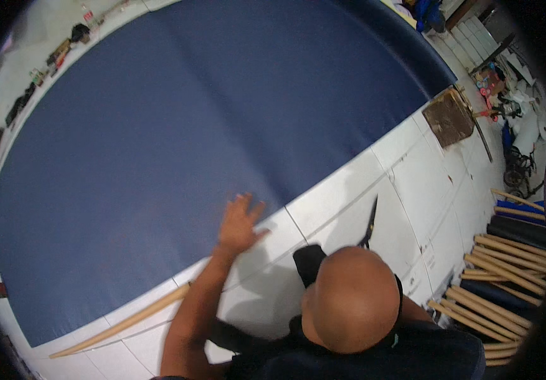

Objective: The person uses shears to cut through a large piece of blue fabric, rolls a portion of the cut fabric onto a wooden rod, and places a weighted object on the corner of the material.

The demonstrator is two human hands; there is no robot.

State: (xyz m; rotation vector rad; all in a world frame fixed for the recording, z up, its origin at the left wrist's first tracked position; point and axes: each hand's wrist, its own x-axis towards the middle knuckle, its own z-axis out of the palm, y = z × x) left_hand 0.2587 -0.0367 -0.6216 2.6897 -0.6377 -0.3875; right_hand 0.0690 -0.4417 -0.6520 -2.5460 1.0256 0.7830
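Observation:
My left hand (242, 223) lies palm down with its fingers spread at the near edge of a large dark blue sheet of material (127, 158). Its fingertips rest on the blue surface, while the thumb side reaches over the white tiles. It holds nothing. My right hand does not show; only part of the right arm (417, 310) is visible, and the rest is hidden. To the right of the left hand, dark-handled scissors (371, 225) lie on the tiles, partly covered.
A long tan tube (121, 322) lies along the sheet's near left edge. A worn brown block (448, 118) sits by the rolled far-right end (428, 60). Several tan tubes (507, 266) are stacked at right, below a pile of clutter (523, 114). White tiles (406, 190) surround the sheet.

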